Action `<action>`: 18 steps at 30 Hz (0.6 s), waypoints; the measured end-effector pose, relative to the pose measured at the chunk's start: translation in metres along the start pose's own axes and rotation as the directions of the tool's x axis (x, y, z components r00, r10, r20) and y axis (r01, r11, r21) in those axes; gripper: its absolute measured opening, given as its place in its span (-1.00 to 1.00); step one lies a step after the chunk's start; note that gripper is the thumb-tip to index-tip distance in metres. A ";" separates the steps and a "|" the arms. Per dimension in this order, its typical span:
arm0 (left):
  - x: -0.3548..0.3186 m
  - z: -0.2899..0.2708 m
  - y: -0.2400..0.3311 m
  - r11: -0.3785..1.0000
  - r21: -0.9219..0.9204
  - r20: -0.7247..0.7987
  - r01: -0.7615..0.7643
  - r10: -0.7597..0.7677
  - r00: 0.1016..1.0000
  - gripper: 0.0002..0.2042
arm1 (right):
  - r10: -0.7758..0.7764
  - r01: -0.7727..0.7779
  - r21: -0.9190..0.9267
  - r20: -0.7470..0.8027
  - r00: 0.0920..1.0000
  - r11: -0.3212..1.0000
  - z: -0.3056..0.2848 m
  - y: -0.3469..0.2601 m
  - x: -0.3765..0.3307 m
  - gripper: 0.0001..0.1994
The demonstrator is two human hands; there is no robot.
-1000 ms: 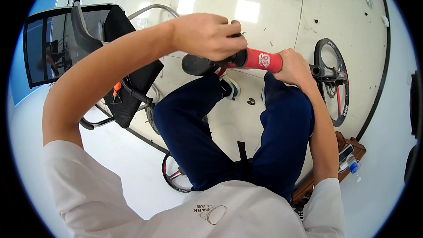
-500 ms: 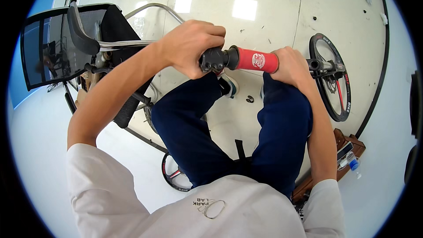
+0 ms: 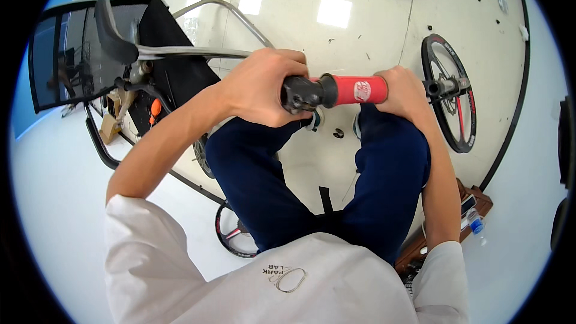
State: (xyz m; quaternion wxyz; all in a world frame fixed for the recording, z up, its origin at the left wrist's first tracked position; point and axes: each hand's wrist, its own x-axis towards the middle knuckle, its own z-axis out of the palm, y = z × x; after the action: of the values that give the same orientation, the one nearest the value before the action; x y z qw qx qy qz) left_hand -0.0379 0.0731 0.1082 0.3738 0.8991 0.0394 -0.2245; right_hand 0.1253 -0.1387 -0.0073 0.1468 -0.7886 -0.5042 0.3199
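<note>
I hold a short red cylinder [image 3: 354, 90] with a black end piece [image 3: 303, 93] level in front of me, above my knees. My left hand [image 3: 261, 87] is wrapped around the black end on the left. My right hand [image 3: 405, 91] grips the red cylinder's right end, where a thin black axle [image 3: 444, 87] sticks out toward a wheel. Both hands are closed tight on it. My legs in dark blue trousers [image 3: 336, 174] are below.
A bicycle wheel with a black rim [image 3: 451, 103] lies on the pale floor at right. A black stand with a silver frame tube [image 3: 198, 53] stands at left. Another wheel [image 3: 231, 237] lies under my seat. A wooden box with a bottle [image 3: 474, 219] sits lower right.
My left hand has slid from above the black end down onto it, and the whole part has come level and closer to me.
</note>
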 end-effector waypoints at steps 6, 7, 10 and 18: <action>0.006 -0.012 -0.006 0.966 -0.189 0.213 -0.178 0.217 0.953 -0.58 | -0.037 0.037 -0.024 -0.004 0.999 0.999 0.005 0.015 -0.006 -0.82; 0.010 -0.016 -0.006 0.965 -0.216 0.263 -0.148 0.203 0.943 -0.60 | -0.060 0.060 -0.015 -0.013 0.998 0.998 0.008 0.019 -0.006 -0.82; 0.014 -0.014 -0.013 0.956 -0.264 0.279 -0.130 0.205 0.938 -0.66 | -0.093 0.093 0.004 -0.016 0.996 0.996 0.011 0.026 -0.006 -0.82; 0.010 -0.004 -0.022 0.944 -0.293 0.239 -0.148 0.223 0.945 -0.62 | -0.091 0.091 -0.025 0.027 0.996 0.996 0.007 0.024 -0.006 -0.83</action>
State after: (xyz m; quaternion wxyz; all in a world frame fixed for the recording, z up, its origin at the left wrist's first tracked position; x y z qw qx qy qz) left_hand -0.0327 0.0910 0.0922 0.5148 0.8001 -0.0670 -0.3005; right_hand 0.1362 -0.1558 -0.0238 0.1443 -0.7625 -0.5456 0.3166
